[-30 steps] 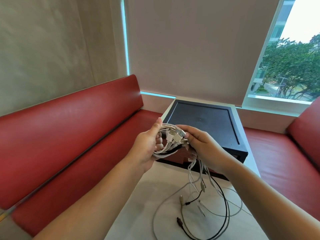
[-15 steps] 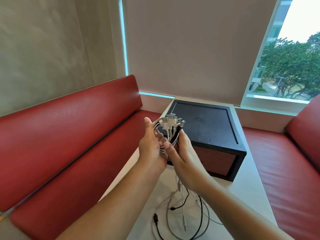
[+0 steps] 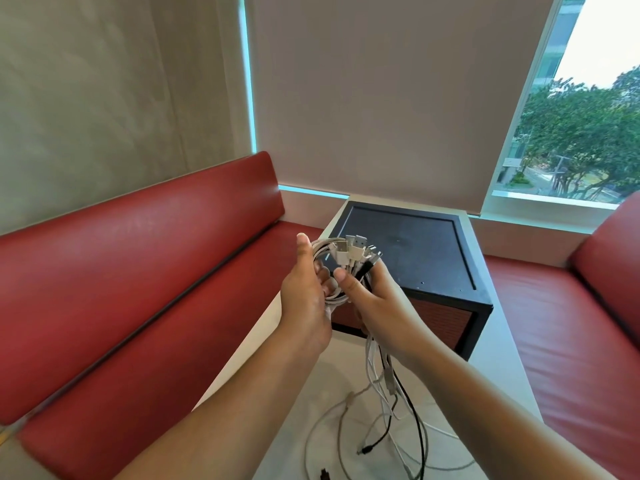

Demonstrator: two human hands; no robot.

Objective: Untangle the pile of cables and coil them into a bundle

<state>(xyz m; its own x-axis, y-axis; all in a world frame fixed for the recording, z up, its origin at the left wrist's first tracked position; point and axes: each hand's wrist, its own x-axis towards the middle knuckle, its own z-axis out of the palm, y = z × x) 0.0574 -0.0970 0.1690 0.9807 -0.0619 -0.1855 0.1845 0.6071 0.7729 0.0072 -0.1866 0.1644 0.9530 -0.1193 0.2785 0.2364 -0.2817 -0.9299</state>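
Between the curled fingers of both hands sits the bundle of cables [image 3: 332, 258]: the left hand [image 3: 304, 292] grips its white loops, thumb upright, and the right hand [image 3: 377, 299] clasps the strands just beside it. Plugs [image 3: 356, 245] stick up above the fingertips; loose ends [image 3: 384, 393] trail below the right palm onto the white table [image 3: 502, 362]

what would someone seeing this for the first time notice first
Centre frame, the left hand and right hand together grip a half-coiled bundle of cables, plugs fanned out on top, loose tails trailing down to the white table. Behind sits a black box, flanked by red benches.
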